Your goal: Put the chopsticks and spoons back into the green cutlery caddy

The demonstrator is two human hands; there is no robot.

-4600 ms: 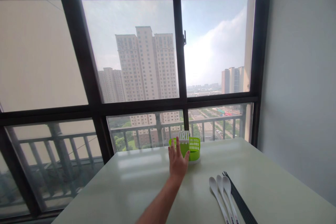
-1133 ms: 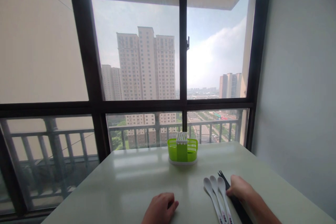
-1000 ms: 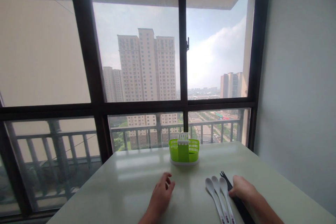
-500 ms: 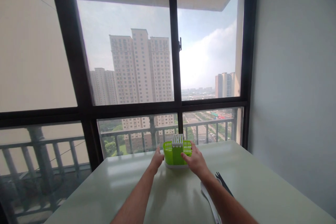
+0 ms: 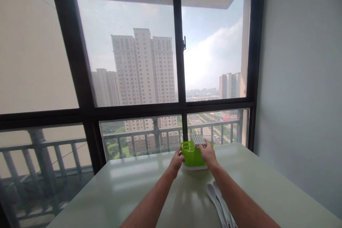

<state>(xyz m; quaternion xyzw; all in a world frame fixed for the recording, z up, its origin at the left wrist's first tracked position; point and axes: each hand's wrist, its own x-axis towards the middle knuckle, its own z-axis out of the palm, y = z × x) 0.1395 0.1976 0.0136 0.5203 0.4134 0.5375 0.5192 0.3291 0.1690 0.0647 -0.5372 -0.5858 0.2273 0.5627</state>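
Observation:
A bright green cutlery holder (image 5: pixel 192 159) with pierced sides and a white base stands near the far edge of the table. On its middle sits a white slotted top piece (image 5: pixel 198 139). My left hand (image 5: pixel 176 162) is closed around the left end of the holder. My right hand (image 5: pixel 209 154) reaches over the right part, its thumb and fingers pinching the near right corner of the slotted piece. Several white spoons (image 5: pixel 217 199) lie side by side left of my right forearm, which covers part of them.
The pale green glossy table (image 5: pixel 133 185) runs up to a dark-framed window (image 5: pixel 179 60). A plain wall (image 5: pixel 299 96) borders it on the right. Beyond the glass are a balcony railing (image 5: pixel 160 135) and tall buildings (image 5: pixel 145 67).
The holder has shifted right and turned slightly. My left hand has come onto its left end, and my right hand has moved from its right end to the slotted piece. More spoons show.

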